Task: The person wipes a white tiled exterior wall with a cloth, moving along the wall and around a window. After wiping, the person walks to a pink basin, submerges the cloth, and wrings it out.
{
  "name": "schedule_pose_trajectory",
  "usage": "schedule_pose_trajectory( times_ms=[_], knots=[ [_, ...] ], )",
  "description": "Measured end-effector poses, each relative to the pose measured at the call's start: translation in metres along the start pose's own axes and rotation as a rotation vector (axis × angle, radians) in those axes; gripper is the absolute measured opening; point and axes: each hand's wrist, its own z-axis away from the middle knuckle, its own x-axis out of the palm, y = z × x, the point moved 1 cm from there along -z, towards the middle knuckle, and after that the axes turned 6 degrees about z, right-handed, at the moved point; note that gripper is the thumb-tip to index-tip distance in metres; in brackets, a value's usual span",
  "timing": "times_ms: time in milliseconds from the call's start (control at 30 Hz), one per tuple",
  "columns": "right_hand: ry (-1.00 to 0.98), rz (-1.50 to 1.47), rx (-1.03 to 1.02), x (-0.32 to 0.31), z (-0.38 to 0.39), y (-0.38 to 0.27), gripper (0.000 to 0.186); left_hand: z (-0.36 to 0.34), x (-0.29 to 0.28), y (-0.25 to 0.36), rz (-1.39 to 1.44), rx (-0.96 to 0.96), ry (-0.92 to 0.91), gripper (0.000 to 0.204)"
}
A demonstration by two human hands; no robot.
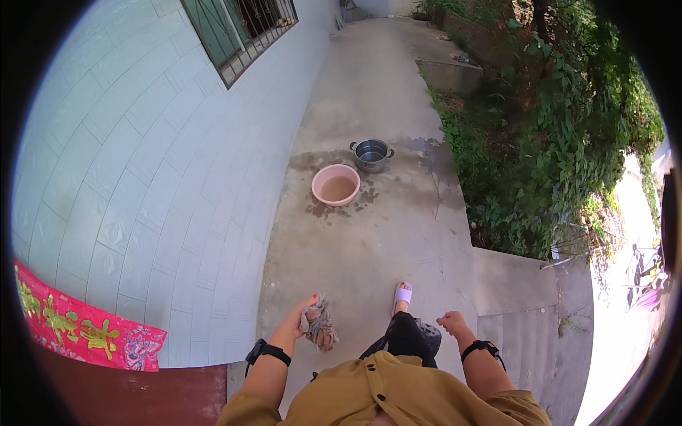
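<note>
My left hand (pixel 301 317) grips a crumpled grey rag (pixel 321 324), which hangs from the fingers at the left of my body. At the right, my right hand (pixel 452 322) is held out with its fingers curled in, and nothing shows in it. Farther ahead on the concrete stands a pink basin (pixel 315 186) with brownish water inside. Just behind it, to the right, sits a metal pot (pixel 372 167) with two dark handles. Both are well beyond the reach of my hands.
A pale tiled wall (pixel 156 177) with a barred window (pixel 241 35) runs along the left. Wet patches mark the concrete path (pixel 362 248). Green bushes (pixel 540 163) border the right side, with concrete steps (pixel 522 341) nearer. A red banner (pixel 85 323) hangs at lower left.
</note>
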Motion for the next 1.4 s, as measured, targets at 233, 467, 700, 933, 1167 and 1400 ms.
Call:
schedule_pose_trajectory(
  times_ms=[233,467,700,933,1167,1400],
  knots=[
    [-0.175,0.651,0.152,-0.044,-0.261,-0.050,0.037,-0.171,0.047,0.085,-0.285,-0.473,0.287,0.050],
    [-0.503,0.052,0.493,-0.064,-0.377,-0.064,0.033,-0.301,0.087,0.143,-0.518,-0.633,0.195,0.044],
    [-0.387,0.150,0.497,-0.079,-0.523,-0.161,0.016,-0.455,0.018,0.239,-0.596,-0.540,-0.064,0.024],
    [-0.156,-0.056,0.540,-0.086,-0.639,-0.303,0.018,-0.628,-0.034,0.387,-0.878,-0.743,0.098,0.014],
    [-0.092,0.245,0.549,-0.032,-0.796,-0.356,0.022,-0.817,-0.099,0.453,-0.850,-0.962,-0.279,0.046],
    [-0.345,0.326,0.709,0.041,-0.909,-0.369,0.028,-0.938,-0.142,0.386,-1.293,-0.791,-0.302,0.042]
  ],
)
